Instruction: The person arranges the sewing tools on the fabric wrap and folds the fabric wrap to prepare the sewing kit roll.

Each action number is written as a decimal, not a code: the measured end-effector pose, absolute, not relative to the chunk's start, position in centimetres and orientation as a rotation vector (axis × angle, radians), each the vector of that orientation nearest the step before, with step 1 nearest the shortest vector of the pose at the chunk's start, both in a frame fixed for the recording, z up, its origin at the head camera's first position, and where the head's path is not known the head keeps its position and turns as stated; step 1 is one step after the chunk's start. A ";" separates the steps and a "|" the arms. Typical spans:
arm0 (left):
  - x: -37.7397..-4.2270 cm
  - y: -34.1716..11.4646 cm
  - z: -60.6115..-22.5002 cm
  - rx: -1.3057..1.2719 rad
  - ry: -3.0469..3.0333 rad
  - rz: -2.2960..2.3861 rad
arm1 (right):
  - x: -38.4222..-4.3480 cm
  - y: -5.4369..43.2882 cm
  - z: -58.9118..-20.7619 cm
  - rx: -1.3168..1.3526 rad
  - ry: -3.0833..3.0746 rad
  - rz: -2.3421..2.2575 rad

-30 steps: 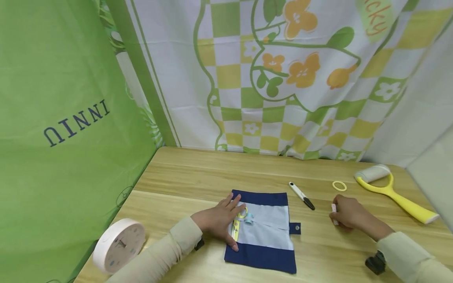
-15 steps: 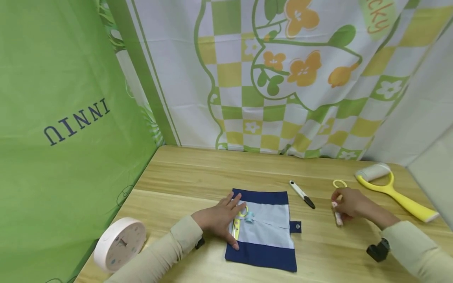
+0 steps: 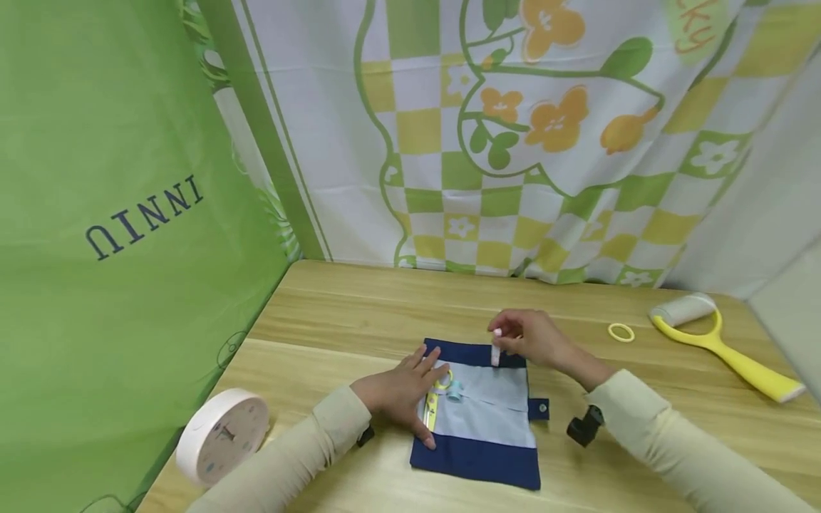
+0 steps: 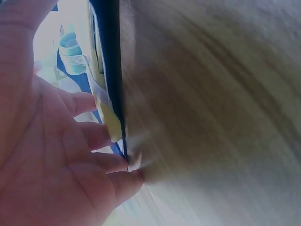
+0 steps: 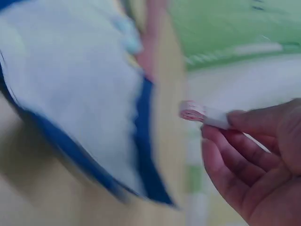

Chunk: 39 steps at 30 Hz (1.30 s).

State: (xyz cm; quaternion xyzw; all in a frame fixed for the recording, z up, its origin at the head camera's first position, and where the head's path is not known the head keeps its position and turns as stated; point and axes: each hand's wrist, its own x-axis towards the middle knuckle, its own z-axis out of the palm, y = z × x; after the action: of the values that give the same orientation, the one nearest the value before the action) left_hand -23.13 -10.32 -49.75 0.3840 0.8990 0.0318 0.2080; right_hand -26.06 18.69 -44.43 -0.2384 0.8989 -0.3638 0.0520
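My left hand (image 3: 405, 395) lies with fingers spread on the left edge of a navy and pale grey cloth pouch (image 3: 477, 459), laid flat on the table. Beside those fingers are yellow-handled scissors (image 3: 431, 412), partly covered by the hand, and a small light blue spool (image 3: 454, 390). Between thumb and fingers my right hand (image 3: 535, 340) pinches a small folded tape measure (image 5: 207, 115), whitish with pink edges. It is held over the pouch's far right corner. A snap tab (image 3: 539, 409) sticks out from the pouch's right side.
A yellow ring (image 3: 621, 333) and a lint roller (image 3: 725, 349) with a yellow handle lie at the right. A round pink clock (image 3: 224, 436) stands at the left front. Curtains hang behind the wooden table (image 3: 359, 299).
My right hand has picked up the tape measure from the right of the table and carried it left over the pouch. It now hides the black and white pen-like tool. My left hand stays put.
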 end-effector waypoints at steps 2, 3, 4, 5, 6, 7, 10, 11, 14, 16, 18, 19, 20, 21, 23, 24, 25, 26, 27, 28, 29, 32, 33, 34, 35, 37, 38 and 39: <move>-23.1 -10.3 -49.9 1.057 2.503 0.089 | -26.1 17.3 -46.0 -0.737 2.665 -1.096; -23.2 -10.2 -50.0 1.054 2.503 0.088 | -26.1 16.8 -46.6 -0.739 2.641 -1.080; -23.2 -10.2 -50.0 1.052 2.504 0.089 | -26.1 16.4 -47.2 -0.724 2.623 -1.070; -23.2 -10.2 -50.0 1.051 2.507 0.086 | -26.1 16.3 -47.6 -0.711 2.617 -1.055; -23.2 -10.2 -50.1 1.052 2.509 0.080 | -26.2 16.2 -48.0 -0.690 2.618 -1.050; -23.2 -10.2 -50.1 1.051 2.511 0.074 | -26.3 16.2 -48.3 -0.668 2.614 -1.043; -23.3 -10.3 -50.1 1.057 2.521 0.051 | -26.7 16.8 -48.8 -0.618 2.595 -1.046; -23.3 -10.3 -50.1 1.060 2.523 0.047 | -26.8 17.0 -48.8 -0.613 2.582 -1.054; -23.3 -10.3 -50.1 1.068 2.520 0.048 | -26.9 17.5 -48.9 -0.609 2.495 -1.093; -23.2 -10.4 -50.1 1.068 2.513 0.056 | -26.9 17.6 -49.1 -0.609 2.447 -1.105; -23.1 -10.6 -50.1 1.066 2.510 0.066 | -26.8 17.6 -49.2 -0.595 2.411 -1.117; -23.1 -10.6 -50.1 1.065 2.510 0.070 | -26.7 17.6 -49.2 -0.582 2.390 -1.132; -23.1 -10.6 -50.1 1.063 2.510 0.075 | -26.7 17.7 -49.2 -0.563 2.370 -1.147; -23.1 -10.6 -50.1 1.064 2.511 0.077 | -26.7 17.7 -49.2 -0.535 2.352 -1.161; -23.2 -10.6 -50.1 1.065 2.512 0.080 | -26.7 17.7 -49.0 -0.497 2.309 -1.191; -23.2 -10.6 -50.1 1.064 2.511 0.081 | -26.6 17.6 -49.0 -0.479 2.289 -1.202; -23.2 -10.5 -50.1 1.066 2.511 0.081 | -26.6 17.7 -48.9 -0.471 2.270 -1.210; -23.2 -10.5 -50.0 1.066 2.510 0.082 | -26.6 17.7 -48.9 -0.469 2.262 -1.207; -23.2 -10.5 -50.0 1.068 2.508 0.083 | -26.6 17.7 -48.8 -0.471 2.255 -1.204; -23.2 -10.6 -50.0 1.066 2.508 0.086 | -26.6 17.7 -48.8 -0.476 2.255 -1.198; -23.2 -10.7 -50.0 1.065 2.508 0.087 | -26.6 17.6 -48.8 -0.484 2.256 -1.191; -23.1 -10.7 -50.0 1.057 2.506 0.094 | -26.7 17.6 -48.7 -0.499 2.259 -1.161; -23.1 -10.7 -50.0 1.055 2.504 0.097 | -26.7 17.5 -48.7 -0.502 2.267 -1.147; -23.1 -10.7 -50.0 1.055 2.504 0.100 | -26.8 17.5 -48.7 -0.499 2.280 -1.132; -23.1 -10.7 -50.0 1.055 2.503 0.105 | -26.8 17.5 -48.6 -0.508 2.289 -1.116; -23.1 -10.7 -49.9 1.055 2.500 0.113 | -26.9 17.5 -48.6 -0.521 2.309 -1.090; -23.1 -10.7 -49.9 1.055 2.496 0.120 | -27.0 17.4 -48.6 -0.522 2.315 -1.082; -23.1 -10.7 -49.9 1.056 2.496 0.122 | -27.0 17.4 -48.6 -0.525 2.316 -1.074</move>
State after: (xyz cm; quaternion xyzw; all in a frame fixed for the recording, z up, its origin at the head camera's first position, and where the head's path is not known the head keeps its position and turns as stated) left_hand -23.13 -10.69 -49.90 0.3804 0.8990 0.0438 0.2127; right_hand -27.03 17.41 -48.60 -0.1944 0.8569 -0.3975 0.2644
